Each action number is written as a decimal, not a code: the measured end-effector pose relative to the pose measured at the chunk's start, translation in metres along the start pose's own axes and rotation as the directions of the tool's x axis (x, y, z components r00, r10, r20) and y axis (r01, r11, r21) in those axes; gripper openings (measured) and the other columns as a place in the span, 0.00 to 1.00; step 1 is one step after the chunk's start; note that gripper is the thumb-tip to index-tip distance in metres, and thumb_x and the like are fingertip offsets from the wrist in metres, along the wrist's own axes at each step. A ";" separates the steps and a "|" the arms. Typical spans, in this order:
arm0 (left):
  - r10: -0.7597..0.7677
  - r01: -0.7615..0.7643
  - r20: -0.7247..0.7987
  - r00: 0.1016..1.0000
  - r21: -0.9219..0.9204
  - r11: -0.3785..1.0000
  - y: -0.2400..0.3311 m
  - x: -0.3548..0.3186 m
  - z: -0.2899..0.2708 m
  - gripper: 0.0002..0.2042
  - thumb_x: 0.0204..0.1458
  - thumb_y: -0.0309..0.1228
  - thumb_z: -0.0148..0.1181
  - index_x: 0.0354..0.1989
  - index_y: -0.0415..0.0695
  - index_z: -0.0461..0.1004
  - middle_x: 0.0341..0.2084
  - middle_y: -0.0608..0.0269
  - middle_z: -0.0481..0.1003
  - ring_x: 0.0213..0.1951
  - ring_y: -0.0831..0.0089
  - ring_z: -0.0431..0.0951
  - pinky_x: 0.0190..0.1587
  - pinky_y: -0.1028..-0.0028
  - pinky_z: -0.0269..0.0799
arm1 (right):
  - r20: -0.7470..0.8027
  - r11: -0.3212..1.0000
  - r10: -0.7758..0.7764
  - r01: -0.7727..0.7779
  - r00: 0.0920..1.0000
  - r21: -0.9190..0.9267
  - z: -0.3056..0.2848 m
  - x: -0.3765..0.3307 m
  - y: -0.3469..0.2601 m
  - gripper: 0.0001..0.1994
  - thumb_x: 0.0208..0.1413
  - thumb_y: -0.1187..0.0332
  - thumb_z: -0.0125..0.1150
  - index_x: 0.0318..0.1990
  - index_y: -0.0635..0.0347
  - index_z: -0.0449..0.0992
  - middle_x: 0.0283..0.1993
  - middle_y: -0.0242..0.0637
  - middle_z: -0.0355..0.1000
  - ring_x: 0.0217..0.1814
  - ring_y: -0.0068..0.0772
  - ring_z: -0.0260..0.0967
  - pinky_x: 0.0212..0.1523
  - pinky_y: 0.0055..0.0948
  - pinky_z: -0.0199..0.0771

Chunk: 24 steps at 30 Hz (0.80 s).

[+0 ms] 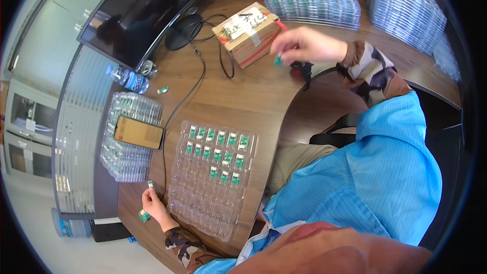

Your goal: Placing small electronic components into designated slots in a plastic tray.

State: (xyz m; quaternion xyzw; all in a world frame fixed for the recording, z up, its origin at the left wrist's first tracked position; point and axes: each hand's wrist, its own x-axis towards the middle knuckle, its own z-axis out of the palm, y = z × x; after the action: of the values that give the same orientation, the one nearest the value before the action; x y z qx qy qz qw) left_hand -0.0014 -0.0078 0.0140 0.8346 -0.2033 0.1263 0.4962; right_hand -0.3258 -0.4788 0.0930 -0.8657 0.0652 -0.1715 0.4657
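Observation:
My left hand (154, 208), at the lower left, pinches a small board with a whitish end (150, 184) held upright between thumb and fingers. A green circuit board (144, 215) lies on the desk beside that hand. My right hand (309, 45) is raised near a cardboard box, its fingers closed on a small green circuit board (278, 59), slightly blurred. Between the hands lies a clear plastic blister tray (203, 198). Green-and-white boards (217, 155) fill part of its pockets toward the far end; the nearer pockets show bare plastic.
Tray stacks (312, 0) stand at the back right; another stack (127, 162) at left carries a phone (138, 132). A bottle (128, 79), a loose board (163, 90), a monitor (147, 15) and the cardboard box (248, 35) surround a black cable (175, 109). A dark-and-red object (300, 74) sits below my right hand.

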 end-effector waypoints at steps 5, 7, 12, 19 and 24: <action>-0.029 0.029 -0.015 0.999 -0.036 0.999 0.005 -0.002 0.001 0.07 0.48 0.29 0.53 0.27 0.37 0.69 0.19 0.73 0.65 0.22 0.85 0.59 0.25 0.85 0.55 | -0.366 0.983 0.113 -0.157 0.924 -0.093 -0.111 -0.005 0.050 0.07 0.50 0.71 0.53 0.37 0.62 0.70 0.28 0.27 0.68 0.28 0.15 0.64 0.30 0.17 0.68; -0.036 0.036 -0.011 0.999 -0.012 0.999 0.008 -0.003 0.000 0.07 0.48 0.30 0.53 0.26 0.37 0.69 0.19 0.73 0.64 0.22 0.85 0.59 0.24 0.85 0.55 | -0.541 0.948 0.157 -0.280 0.826 -0.151 -0.155 0.001 0.067 0.10 0.50 0.67 0.54 0.38 0.60 0.70 0.27 0.26 0.68 0.28 0.14 0.65 0.29 0.16 0.68; -0.015 0.015 -0.007 1.000 0.011 1.000 0.006 -0.001 0.002 0.07 0.49 0.30 0.53 0.25 0.38 0.69 0.18 0.74 0.64 0.20 0.86 0.58 0.22 0.85 0.54 | -0.775 0.745 -0.021 -0.507 0.631 -0.434 -0.215 0.006 0.122 0.08 0.43 0.67 0.56 0.28 0.62 0.75 0.23 0.41 0.71 0.26 0.38 0.69 0.29 0.29 0.68; -0.026 0.026 0.002 1.000 0.055 0.998 0.006 -0.004 -0.001 0.07 0.49 0.31 0.53 0.25 0.39 0.69 0.17 0.74 0.63 0.20 0.86 0.58 0.22 0.85 0.53 | -0.808 0.557 0.225 -0.752 0.545 -0.352 -0.215 0.025 0.150 0.12 0.39 0.58 0.62 0.30 0.53 0.76 0.29 0.37 0.73 0.34 0.34 0.70 0.39 0.30 0.67; -0.025 0.027 -0.020 0.999 0.075 0.997 0.012 -0.004 0.003 0.07 0.48 0.30 0.53 0.25 0.39 0.69 0.16 0.74 0.62 0.20 0.85 0.57 0.22 0.84 0.53 | -0.817 0.584 0.266 -0.760 0.511 -0.285 -0.218 0.019 0.160 0.14 0.38 0.53 0.60 0.31 0.47 0.76 0.35 0.34 0.73 0.40 0.36 0.69 0.46 0.32 0.63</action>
State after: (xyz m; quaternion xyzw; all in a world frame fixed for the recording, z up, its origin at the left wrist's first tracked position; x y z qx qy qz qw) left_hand -0.0111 -0.0150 0.0201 0.8540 -0.1827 0.1354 0.4679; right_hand -0.3785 -0.7440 0.0756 -0.7639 0.5604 -0.2959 0.1223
